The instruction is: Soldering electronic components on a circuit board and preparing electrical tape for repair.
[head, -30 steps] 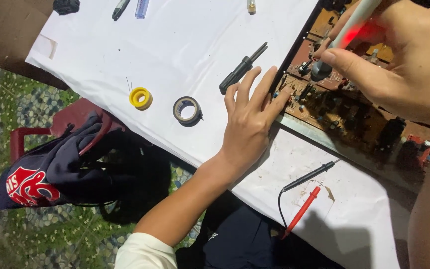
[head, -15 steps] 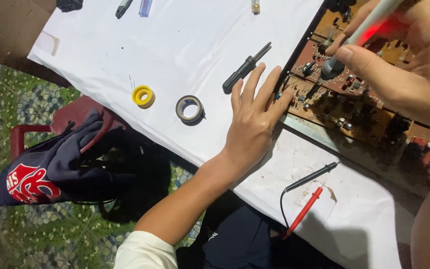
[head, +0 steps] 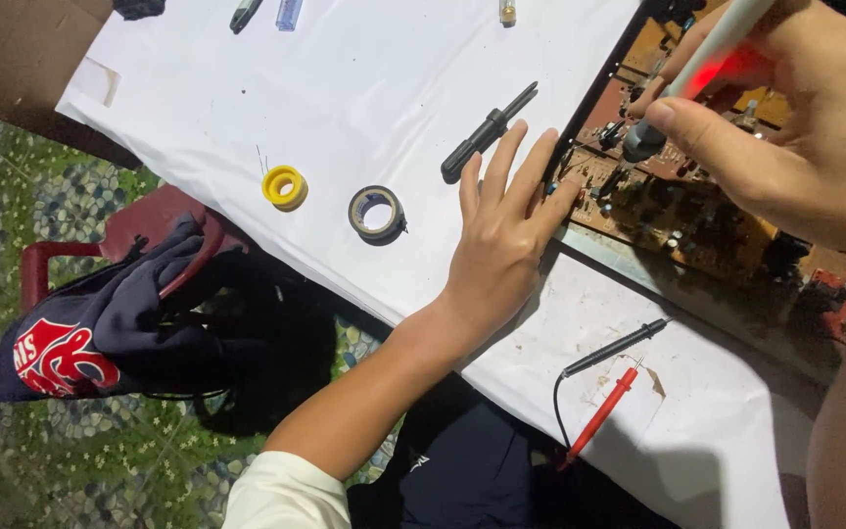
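Across the table (head: 364, 88), covered in white paper, the brown circuit board (head: 697, 211) lies at the right, its far end cut off by the frame and partly hidden under the right hand (head: 805, 137). That hand's fingers pinch a white soldering iron (head: 707, 49) with a red glow, its dark tip down on the board. Flat on the paper, the left hand (head: 501, 245) has its fingers spread wide, the tips touching the board's edge. Off the table's left edge a dark cloth with a red patch (head: 100, 333) drapes a red chair. Near the wrist lie black and red test probes (head: 609, 382); beside the left fingers a black screwdriver (head: 487, 132), then a grey tape roll (head: 376, 214) and a yellow roll (head: 284, 186).
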